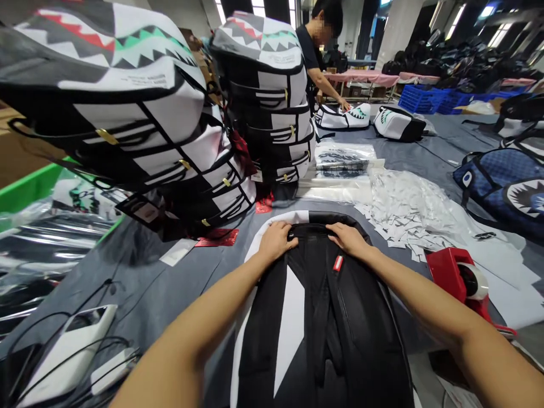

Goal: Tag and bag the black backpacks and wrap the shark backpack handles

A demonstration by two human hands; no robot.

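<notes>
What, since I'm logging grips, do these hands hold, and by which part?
A black-and-white backpack, by its top end: the left hand grips near the left end of the short black band there, the right hand near its right end.

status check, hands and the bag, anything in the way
Left hand and right hand on the top edge of the black-and-white backpack. Straps side up. Red tape dispenser off to the right, not blocking.

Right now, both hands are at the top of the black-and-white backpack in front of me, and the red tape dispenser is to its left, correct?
Not quite: the head view shows the red tape dispenser to its right. The left hand and right hand are indeed at the top of the black-and-white backpack.
</notes>
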